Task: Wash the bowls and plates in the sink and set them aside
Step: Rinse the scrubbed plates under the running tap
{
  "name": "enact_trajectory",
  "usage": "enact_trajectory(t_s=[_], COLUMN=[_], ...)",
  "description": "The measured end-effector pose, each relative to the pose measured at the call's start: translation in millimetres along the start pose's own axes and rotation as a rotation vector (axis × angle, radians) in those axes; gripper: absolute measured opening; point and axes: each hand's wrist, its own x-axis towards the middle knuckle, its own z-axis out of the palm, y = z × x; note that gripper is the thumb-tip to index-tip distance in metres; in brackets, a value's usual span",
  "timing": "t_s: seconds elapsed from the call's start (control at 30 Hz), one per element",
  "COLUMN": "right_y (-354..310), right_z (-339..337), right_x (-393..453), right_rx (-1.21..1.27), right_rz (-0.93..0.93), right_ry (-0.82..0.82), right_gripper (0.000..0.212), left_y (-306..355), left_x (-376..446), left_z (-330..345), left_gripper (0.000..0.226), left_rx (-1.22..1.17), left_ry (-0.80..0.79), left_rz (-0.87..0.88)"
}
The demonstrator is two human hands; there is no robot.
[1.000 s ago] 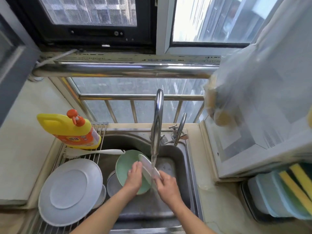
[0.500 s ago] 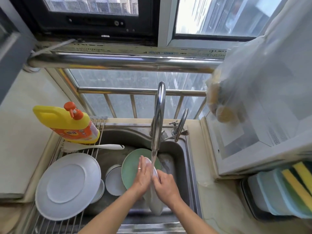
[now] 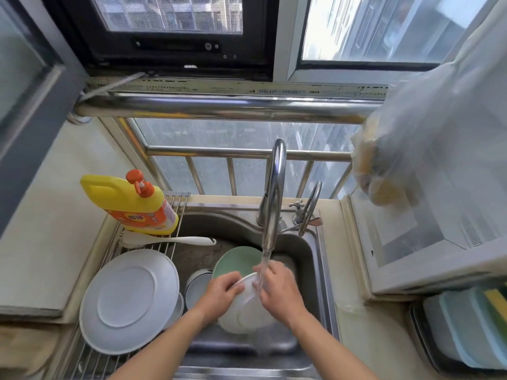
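A white plate (image 3: pixel 245 311) is held over the steel sink (image 3: pixel 315 259) under the running water of the tall faucet (image 3: pixel 274 193). My left hand (image 3: pixel 222 290) grips its left rim. My right hand (image 3: pixel 279 289) grips its right rim, and the water falls on its fingers. Behind the hands a green plate (image 3: pixel 236 260) leans in the sink. A white bowl (image 3: pixel 197 286) sits in the sink to the left of it. A large white plate (image 3: pixel 129 300) lies upside down on the wire rack (image 3: pixel 82 360) on the left.
A yellow detergent bottle (image 3: pixel 134 204) lies at the back of the rack, with a white brush (image 3: pixel 167 240) in front of it. A smaller tap (image 3: pixel 308 207) stands right of the faucet. A plastic-covered appliance (image 3: pixel 428 229) and a tub with sponges (image 3: pixel 472 325) fill the right side.
The white plate has turned from edge-on under the stream to lying flatter with its face towards me. Both hands shifted along its rim and sit lower in the sink.
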Motion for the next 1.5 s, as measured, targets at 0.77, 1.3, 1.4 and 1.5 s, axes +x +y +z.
enact_trajectory(t_s=[0.77, 1.3, 1.4, 1.5], right_y=[20.7, 20.2, 12.0, 0.4], right_z=[45.0, 14.9, 15.5, 4.2], right_x=[-17.6, -44.1, -51.0, -50.7], right_rx=[0.404, 0.798, 0.863, 0.935], right_rz=[0.674, 1.166, 1.133, 0.986], right_ry=[-0.244, 0.053, 0.071, 0.176], right_gripper=[0.063, 0.048, 0.039, 0.025], left_y=[-1.3, 19.1, 5.7, -5.1], left_x=[-23.9, -52.2, -58.4, -61.8], left_z=[11.3, 6.6, 5.2, 3.2], left_gripper=[0.020, 0.028, 0.024, 0.028], left_rx=[-0.935, -0.826, -0.671, -0.539], left_ry=[0.450, 0.206, 0.173, 0.078], left_rz=[-0.622, -0.791, -0.853, -0.864])
